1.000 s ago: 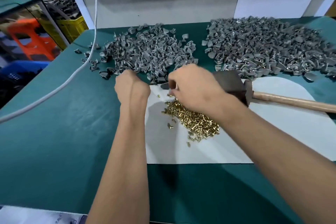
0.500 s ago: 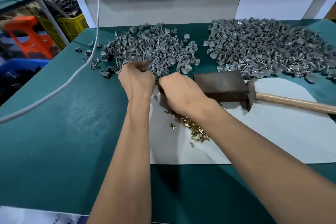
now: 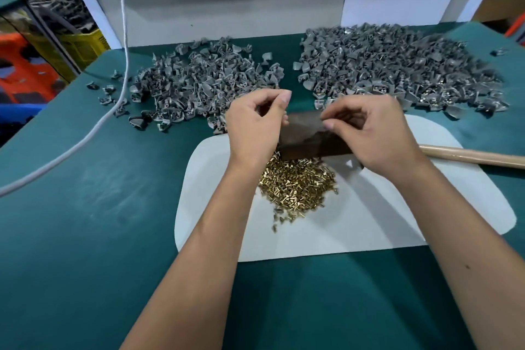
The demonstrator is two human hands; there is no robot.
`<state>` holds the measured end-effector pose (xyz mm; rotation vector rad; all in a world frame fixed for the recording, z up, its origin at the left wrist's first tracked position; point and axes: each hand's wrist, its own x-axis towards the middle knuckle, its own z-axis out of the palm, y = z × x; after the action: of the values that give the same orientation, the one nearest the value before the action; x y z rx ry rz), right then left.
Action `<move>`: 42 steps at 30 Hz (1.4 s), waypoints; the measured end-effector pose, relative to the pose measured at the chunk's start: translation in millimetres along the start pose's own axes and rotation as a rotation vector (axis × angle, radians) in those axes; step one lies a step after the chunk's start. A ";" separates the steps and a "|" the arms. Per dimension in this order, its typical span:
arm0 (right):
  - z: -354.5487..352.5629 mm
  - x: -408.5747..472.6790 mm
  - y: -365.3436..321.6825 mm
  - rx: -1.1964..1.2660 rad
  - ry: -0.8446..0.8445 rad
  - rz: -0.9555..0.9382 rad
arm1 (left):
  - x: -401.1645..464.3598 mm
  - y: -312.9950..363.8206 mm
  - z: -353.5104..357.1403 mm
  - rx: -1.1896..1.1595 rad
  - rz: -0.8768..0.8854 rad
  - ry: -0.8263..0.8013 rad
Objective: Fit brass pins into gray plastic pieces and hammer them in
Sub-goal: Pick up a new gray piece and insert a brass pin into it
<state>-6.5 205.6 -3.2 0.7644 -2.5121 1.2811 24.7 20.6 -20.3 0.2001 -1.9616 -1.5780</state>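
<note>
**Both hands raised over the mallet head, fingers curled**

The left hand and right hand hover close together above the dark mallet head, fingers curled toward each other; whether either pinches a piece or pin I cannot tell. The mallet lies flat on the white sheet, long axis left to right, its wooden handle pointing right. The brass pins are heaped just in front of the head. Two piles of gray plastic pieces lie behind: left pile, right pile.
</note>
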 end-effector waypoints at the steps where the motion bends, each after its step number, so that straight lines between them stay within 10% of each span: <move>1: 1.1 -1.6 2.0 0.005 0.001 -0.007 | -0.1 -1.6 0.7 0.046 0.018 -0.011; 42: 28.6 -11.1 -9.1 -0.022 0.311 -0.026 | -17.3 -3.5 25.7 0.059 0.083 -0.189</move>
<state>8.9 182.2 -18.5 0.5425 -2.2566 1.2533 23.9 49.3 -32.5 -0.0076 -2.1330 -1.5339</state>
